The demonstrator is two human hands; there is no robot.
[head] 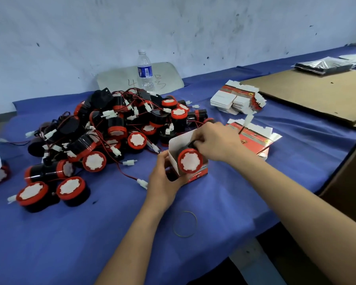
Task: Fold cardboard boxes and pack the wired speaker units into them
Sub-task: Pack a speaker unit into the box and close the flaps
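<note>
- Near the middle of the blue cloth: a small cardboard box, open end turned toward the camera, white flap raised at the back.
- Wrapped round the left side and lower edge of that box: left hand, thumb against the near left wall, fingers curled underneath.
- Sitting in the open mouth of the box: one speaker unit, red rim and white face toward the camera, black body farther in.
- Clamped over the black rear of that unit from above and the right: right hand, fingers curled round it, tips hidden behind the flap.
- Unit therefore between both hands: just below the right fingers, just right of the left thumb.
- Left of the box: a large pile of speaker units, red and black wires tangled with white plugs.
- Just beside the left hand: a loose white connector on a red wire.
- Just behind the right hand: a stack of flat printed cartons; farther back, a second stack.
- By the wall: a water bottle.
- Near the front edge: a rubber band.
- Far right: a brown cardboard sheet.
</note>
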